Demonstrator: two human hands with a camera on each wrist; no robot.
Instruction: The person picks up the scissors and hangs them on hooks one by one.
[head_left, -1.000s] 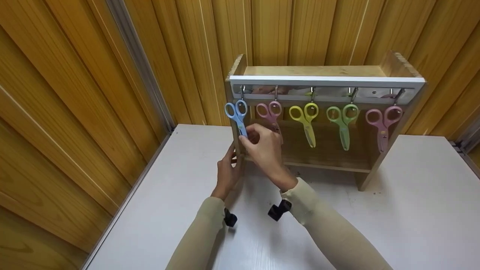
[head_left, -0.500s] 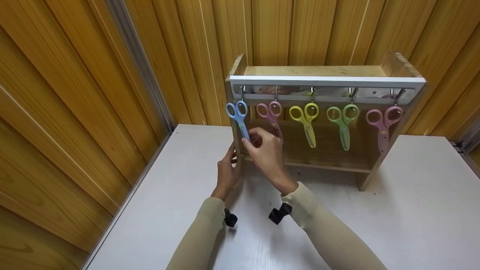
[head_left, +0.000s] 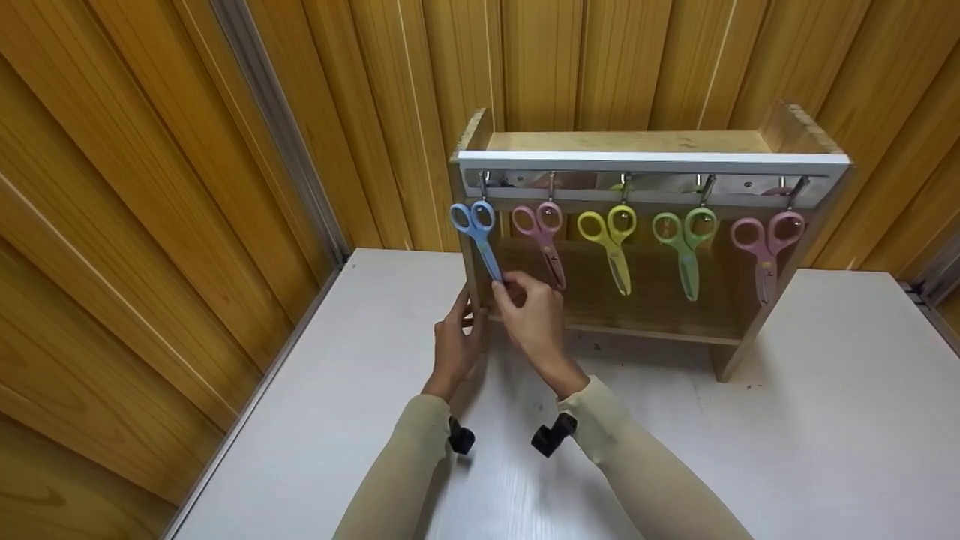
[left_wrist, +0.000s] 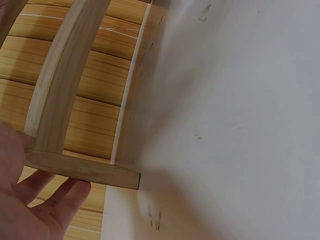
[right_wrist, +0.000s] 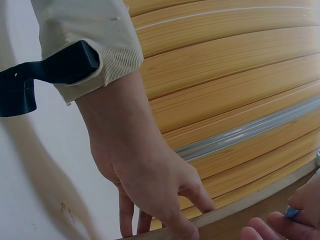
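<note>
A pair of blue scissors (head_left: 480, 231) hangs by one finger loop from the leftmost hook of a wooden rack (head_left: 630, 141). My right hand (head_left: 534, 319) pinches the tip of its blades between thumb and forefinger. In the right wrist view, a bit of blue shows between the right hand's fingers (right_wrist: 292, 226). Lower down, my left hand (head_left: 454, 346) grips the rack's left side panel; the left wrist view has the fingers (left_wrist: 72, 202) behind the panel's lower end (left_wrist: 87, 168). Pink scissors (head_left: 541, 234) hang just right of the blue ones.
Yellow scissors (head_left: 611, 241), green scissors (head_left: 686, 238) and another pink pair (head_left: 766, 251) hang on hooks farther right. The rack stands on a white table (head_left: 322, 375) close to a wood-panelled wall (head_left: 375, 112). A metal strip (head_left: 289, 127) runs down the wall's corner.
My right hand has slid down the blue scissors' blades to the tip, so more of the blades and of the neighbouring pink scissors shows. The left hand has stayed put.
</note>
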